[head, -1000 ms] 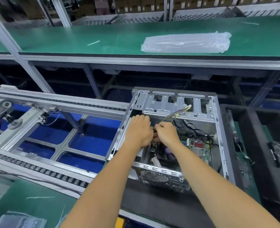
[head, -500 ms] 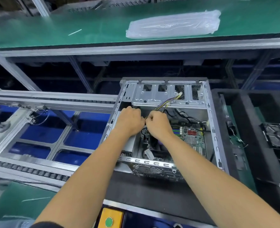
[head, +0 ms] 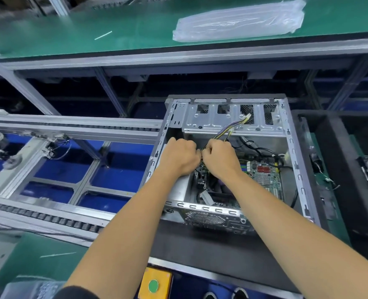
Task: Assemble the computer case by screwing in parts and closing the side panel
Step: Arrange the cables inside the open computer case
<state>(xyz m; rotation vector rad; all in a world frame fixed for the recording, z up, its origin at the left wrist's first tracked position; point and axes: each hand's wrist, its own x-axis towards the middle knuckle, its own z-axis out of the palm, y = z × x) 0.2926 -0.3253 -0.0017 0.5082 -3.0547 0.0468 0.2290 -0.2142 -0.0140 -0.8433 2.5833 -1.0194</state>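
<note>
From my head view, the case [head: 228,160] lies open on the dark surface [head: 200,244]. My left hand [head: 180,157] and right hand [head: 219,158] meet inside, fingers curled, probably pinching the wires [head: 232,128]. I should keep slack and route them clear of the board [head: 263,173].

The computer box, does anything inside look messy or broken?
Nothing looks broken. A wire bundle dangles loose across the drive bay of the open computer case, its plug unconnected, while both hands work below.
</note>
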